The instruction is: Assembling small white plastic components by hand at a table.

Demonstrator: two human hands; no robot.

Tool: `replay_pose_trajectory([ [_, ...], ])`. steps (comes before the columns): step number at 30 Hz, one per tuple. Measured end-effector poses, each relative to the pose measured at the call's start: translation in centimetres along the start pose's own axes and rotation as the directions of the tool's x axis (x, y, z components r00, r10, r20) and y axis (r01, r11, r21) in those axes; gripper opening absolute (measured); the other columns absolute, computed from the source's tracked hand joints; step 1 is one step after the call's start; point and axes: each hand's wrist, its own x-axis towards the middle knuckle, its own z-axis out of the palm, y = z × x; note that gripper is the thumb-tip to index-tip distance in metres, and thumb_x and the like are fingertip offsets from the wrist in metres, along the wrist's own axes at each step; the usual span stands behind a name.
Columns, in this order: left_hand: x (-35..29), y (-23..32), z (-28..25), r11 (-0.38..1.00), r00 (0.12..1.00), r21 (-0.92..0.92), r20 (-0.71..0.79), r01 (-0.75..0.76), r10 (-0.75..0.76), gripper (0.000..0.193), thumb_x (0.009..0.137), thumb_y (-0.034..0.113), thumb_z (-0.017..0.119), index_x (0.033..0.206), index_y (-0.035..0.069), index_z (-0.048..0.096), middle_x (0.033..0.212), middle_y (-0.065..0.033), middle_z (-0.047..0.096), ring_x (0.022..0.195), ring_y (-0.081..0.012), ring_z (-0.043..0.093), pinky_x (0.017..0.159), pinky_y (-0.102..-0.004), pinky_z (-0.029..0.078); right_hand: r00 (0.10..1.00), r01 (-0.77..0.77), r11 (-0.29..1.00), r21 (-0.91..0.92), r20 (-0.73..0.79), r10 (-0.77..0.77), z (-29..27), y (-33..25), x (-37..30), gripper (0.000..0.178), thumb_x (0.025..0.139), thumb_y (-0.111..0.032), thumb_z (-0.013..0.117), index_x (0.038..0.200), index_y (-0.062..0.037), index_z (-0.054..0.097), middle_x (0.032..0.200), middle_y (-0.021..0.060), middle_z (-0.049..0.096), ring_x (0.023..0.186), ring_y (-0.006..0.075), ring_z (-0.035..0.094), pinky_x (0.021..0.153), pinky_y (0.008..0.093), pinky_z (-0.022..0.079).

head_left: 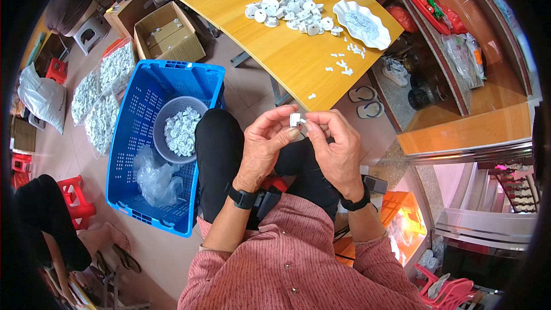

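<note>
Above my lap, my left hand point(265, 140) pinches a small white plastic housing point(295, 119) between thumb and fingers. My right hand point(334, 146) meets it from the other side, its thumb and forefinger closed on a small white plastic piece point(303, 121) that touches the housing. Beyond them, on the yellow table point(241, 6), lies a heap of white round-faced plastic parts point(295, 12). A scalloped white dish point(377, 39) beside the heap holds many tiny pale pieces. Several loose small white pieces point(344, 69) are scattered near the table's close corner.
At my left stands a blue crate point(123, 155) containing a grey basin point(163, 148) of white parts and a clear plastic bag point(155, 181). Farther left are bags of white parts point(100, 100) and a cardboard box point(166, 34). Shelves point(459, 80) rise at right. Another person's foot point(112, 236) shows lower left.
</note>
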Motion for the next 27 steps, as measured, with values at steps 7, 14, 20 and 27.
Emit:
replay_pose_trajectory([
  [7, -0.02, -0.21, 0.01, 0.992, 0.998, 0.112, 0.044, -0.054, 0.05, 0.042, 0.084, -0.008, 0.071, 0.125, -0.001, 0.062, 0.127, -0.0121, 0.064, 0.112, -0.0185, 0.062, 0.099, -0.034, 0.052, 1.0, 0.008, 1.0, -0.003, 0.015, -0.008, 0.25, 0.13, -0.03, 0.013, 0.087, 0.004, 0.068, 0.099, 0.0009, 0.065, 0.087, 0.0123, 0.065, 0.072, 0.0207, 0.066, 0.063, 0.0294, 0.052],
  [14, -0.06, -0.17, -0.18, 0.987, 0.999, 0.152, 0.034, -0.046, 0.042, 0.042, 0.084, -0.008, 0.072, 0.124, -0.001, 0.063, 0.126, -0.012, 0.064, 0.111, -0.0185, 0.063, 0.098, -0.0338, 0.052, 0.999, 0.008, 1.0, -0.02, 0.041, -0.008, 0.24, 0.26, 0.06, 0.013, 0.088, 0.004, 0.067, 0.1, 0.002, 0.064, 0.089, 0.0138, 0.065, 0.074, 0.0226, 0.068, 0.065, 0.0308, 0.054],
  [20, -0.06, 0.26, 0.04, 0.977, 0.997, 0.203, 0.052, -0.071, 0.061, 0.041, 0.082, -0.013, 0.071, 0.12, -0.003, 0.065, 0.12, -0.0082, 0.06, 0.107, -0.0177, 0.063, 0.098, -0.0317, 0.053, 0.995, -0.072, 0.997, 0.018, 0.067, 0.07, 0.26, 0.59, -0.02, 0.013, 0.088, 0.004, 0.066, 0.101, 0.0029, 0.063, 0.092, 0.0148, 0.066, 0.079, 0.0244, 0.071, 0.068, 0.0311, 0.056],
  [27, -0.12, 0.46, -0.16, 0.963, 0.998, 0.265, 0.049, -0.06, 0.049, 0.04, 0.081, -0.009, 0.074, 0.118, 0.0, 0.066, 0.12, -0.0092, 0.063, 0.109, -0.0182, 0.062, 0.097, -0.0321, 0.052, 0.994, -0.077, 0.997, 0.016, 0.083, 0.076, 0.32, 0.89, -0.1, 0.014, 0.088, 0.004, 0.066, 0.102, 0.003, 0.063, 0.093, 0.0153, 0.067, 0.08, 0.0246, 0.071, 0.069, 0.0313, 0.057],
])
